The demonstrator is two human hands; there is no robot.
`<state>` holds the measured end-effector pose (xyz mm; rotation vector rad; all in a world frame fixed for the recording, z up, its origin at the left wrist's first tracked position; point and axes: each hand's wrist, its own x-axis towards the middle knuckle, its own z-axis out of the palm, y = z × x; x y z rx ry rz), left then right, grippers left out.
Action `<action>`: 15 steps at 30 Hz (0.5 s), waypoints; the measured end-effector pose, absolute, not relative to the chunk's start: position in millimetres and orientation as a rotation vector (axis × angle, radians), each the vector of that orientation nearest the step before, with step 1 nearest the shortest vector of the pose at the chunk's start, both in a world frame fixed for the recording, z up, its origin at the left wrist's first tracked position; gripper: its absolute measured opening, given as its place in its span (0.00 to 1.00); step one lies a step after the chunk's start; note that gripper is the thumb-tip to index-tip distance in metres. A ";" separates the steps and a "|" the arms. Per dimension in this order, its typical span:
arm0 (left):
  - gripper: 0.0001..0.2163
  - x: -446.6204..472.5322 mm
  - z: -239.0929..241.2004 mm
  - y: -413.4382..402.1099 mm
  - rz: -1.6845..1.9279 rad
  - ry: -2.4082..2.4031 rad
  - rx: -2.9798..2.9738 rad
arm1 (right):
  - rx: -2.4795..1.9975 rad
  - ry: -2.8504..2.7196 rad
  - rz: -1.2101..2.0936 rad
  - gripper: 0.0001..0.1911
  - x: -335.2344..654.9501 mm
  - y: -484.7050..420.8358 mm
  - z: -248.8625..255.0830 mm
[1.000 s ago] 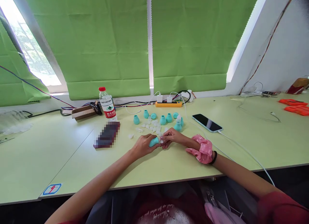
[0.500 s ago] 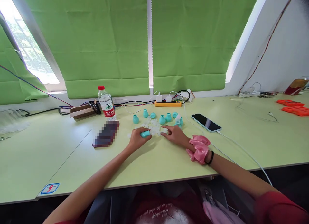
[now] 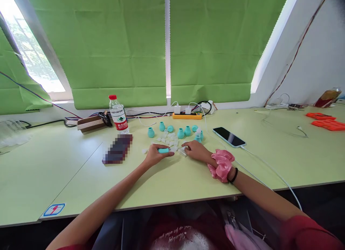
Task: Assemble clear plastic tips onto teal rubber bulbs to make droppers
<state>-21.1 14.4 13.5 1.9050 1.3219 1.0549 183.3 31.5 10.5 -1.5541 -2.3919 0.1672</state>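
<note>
Table edge [image 3: 172, 202] lies well apart from left fingers [image 3: 168, 154] gripping turquoise piece [image 3: 163, 150] and right fingers [image 3: 188, 144] parted.

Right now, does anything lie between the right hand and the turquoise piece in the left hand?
Yes: a clear piece lies by the right hand, on the side toward the turquoise piece in the left hand.

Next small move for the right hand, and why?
Probably pinch the clear piece with the right hand. It lies at that hand's fingertips, though whether they touch it is hard to tell, and the left hand is occupied, holding a teal piece close by.
</note>
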 end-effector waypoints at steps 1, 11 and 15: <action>0.19 -21.3 12.9 14.8 1.036 1.320 1.903 | -1.532 -2.399 0.188 0.18 184.5 31.9 10.2; 0.20 -18.7 11.9 14.3 0.938 1.264 1.990 | -1.188 -1.971 0.546 0.10 182.1 30.7 15.9; 0.19 -18.0 10.7 15.1 0.953 1.243 1.943 | -0.932 -1.862 1.261 0.12 179.7 25.2 22.8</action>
